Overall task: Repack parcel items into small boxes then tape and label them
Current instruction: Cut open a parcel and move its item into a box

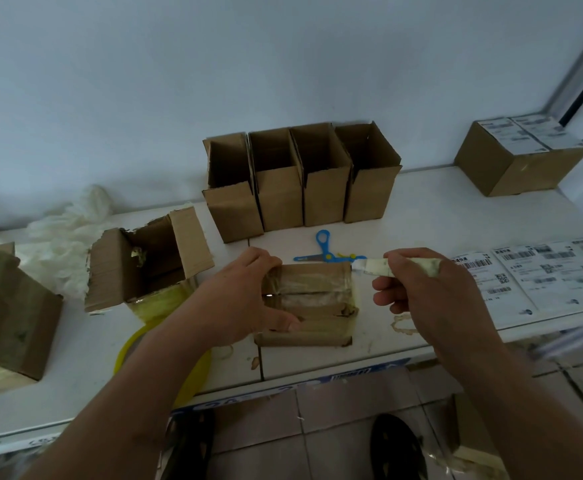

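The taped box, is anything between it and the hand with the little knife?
Nothing visible. The right hand holds the small knife just off the upper right corner of the taped box, with only bare table there. The left hand grips the box's other side.

Pale blue wall [283, 64] behind; tiled floor [317, 438], dark shoes [395, 448] below.

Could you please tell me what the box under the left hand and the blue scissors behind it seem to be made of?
The box looks like brown corrugated cardboard, matte, wrapped in glossy clear tape that catches the light. The scissors appear to have smooth blue plastic handles with yellow trim; the blades look greyish, possibly metal.
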